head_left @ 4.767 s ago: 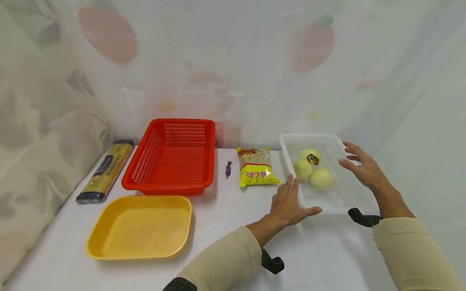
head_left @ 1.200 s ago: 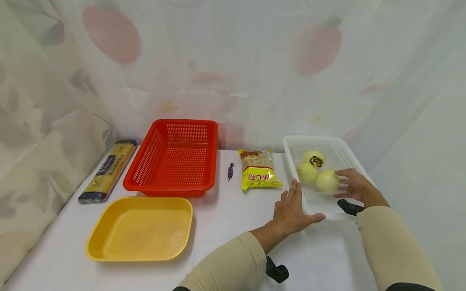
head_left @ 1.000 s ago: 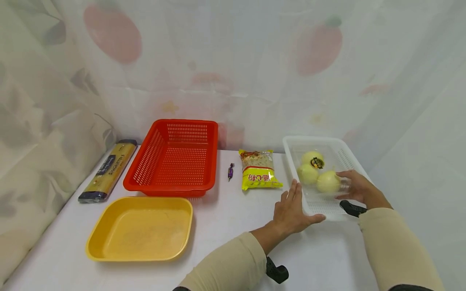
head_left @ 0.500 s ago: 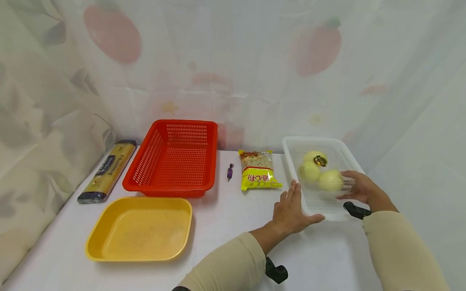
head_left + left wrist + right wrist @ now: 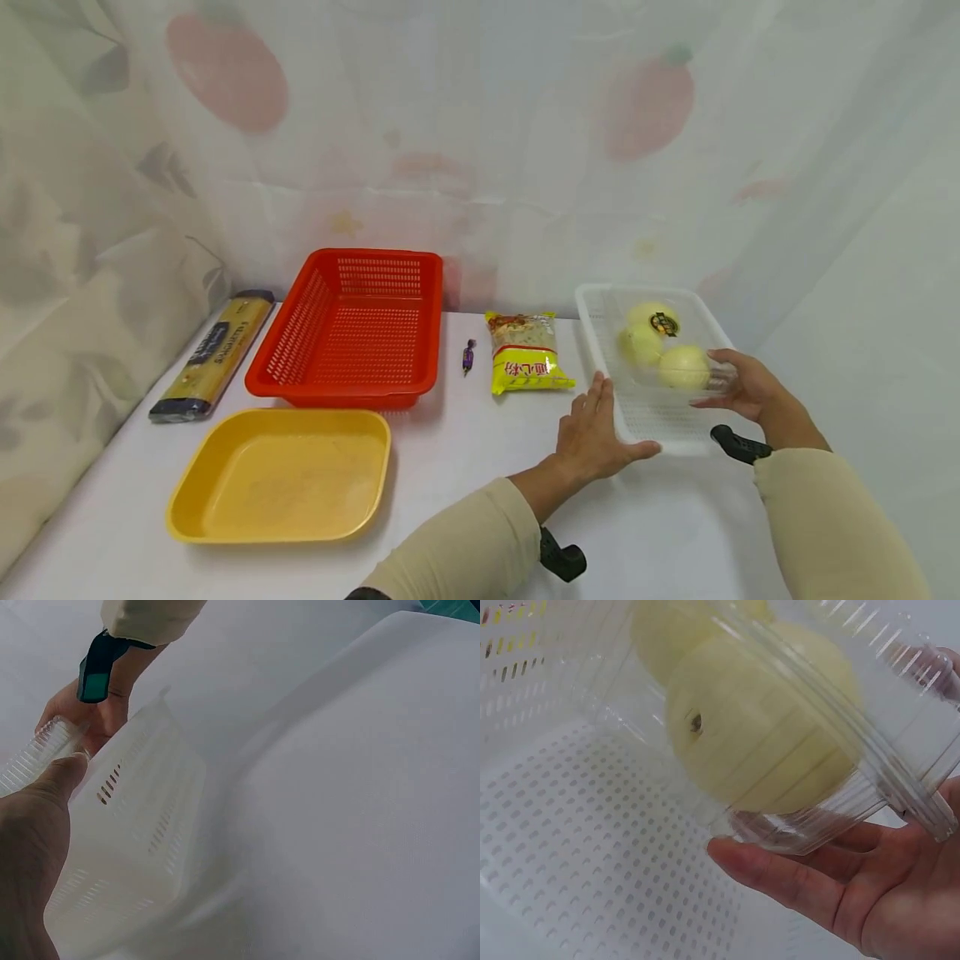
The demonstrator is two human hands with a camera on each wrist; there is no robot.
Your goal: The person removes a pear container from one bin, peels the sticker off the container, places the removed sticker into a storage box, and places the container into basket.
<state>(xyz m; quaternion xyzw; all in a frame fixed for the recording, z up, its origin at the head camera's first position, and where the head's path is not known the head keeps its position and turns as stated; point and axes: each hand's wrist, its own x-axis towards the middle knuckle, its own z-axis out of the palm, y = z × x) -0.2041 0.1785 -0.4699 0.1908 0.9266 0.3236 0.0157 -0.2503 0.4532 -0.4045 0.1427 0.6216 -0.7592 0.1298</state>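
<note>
My right hand [image 5: 750,390] grips the right side of a clear plastic fruit box [image 5: 697,325], its thumb and fingers on opposite faces. Inside are 3 round, pale yellow fruits [image 5: 684,367], one under a dark round sticker. The box sits tilted inside the white perforated basket [image 5: 652,427]; in the right wrist view its ribbed wall [image 5: 832,705] stands over the basket floor [image 5: 592,825]. My left hand [image 5: 592,433] rests along the basket's left rim with straight fingers, its thumb stretched out along the near rim. In the left wrist view, that thumb [image 5: 64,780] overlaps the box.
Left of the basket lie a yellow pasta bag [image 5: 529,353] and a small purple-wrapped candy [image 5: 468,357]. Farther left stand a red basket [image 5: 360,342] and a yellow tray [image 5: 285,475], with a long spaghetti pack [image 5: 213,358] at the edge. A curtain [image 5: 487,150] hangs behind.
My right hand has moved from the basket's right rim onto the fruit box. Over the last second the box has shifted a little right and tilted, while the left hand stays at the rim.
</note>
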